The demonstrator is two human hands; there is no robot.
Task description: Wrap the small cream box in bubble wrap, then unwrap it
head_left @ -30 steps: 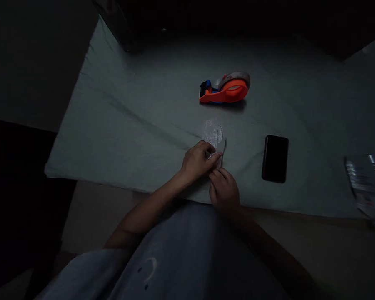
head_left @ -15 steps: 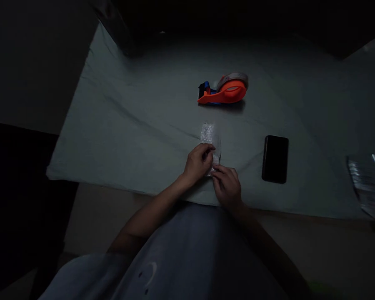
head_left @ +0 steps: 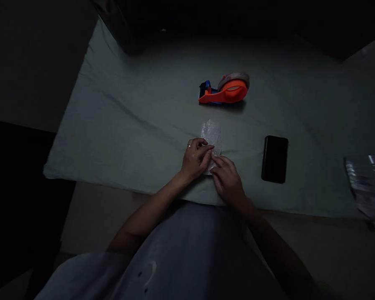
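Observation:
A small flat piece of clear bubble wrap (head_left: 213, 132) lies on the table near its front edge. My left hand (head_left: 196, 158) rests on its left side, with thumb and forefinger brought together on the wrap; a ring shows on one finger. From the right, my right hand (head_left: 226, 177) pinches the lower part of the wrap, its fingertips close to the left thumb. The hands cover part of the wrap, and whether anything lies inside it I cannot tell.
Beyond the wrap stands an orange and blue tape dispenser (head_left: 226, 92) with a roll of tape. To the right lies a black phone-like slab (head_left: 275, 159). Clear plastic packaging (head_left: 367, 179) sits at the far right edge of the pale cloth-covered table (head_left: 128, 137). The room is dim.
Both hands have shifted slightly up the wrap. Its upper part now lies flatter and looks wider between them. The dispenser and black slab have stayed in place.

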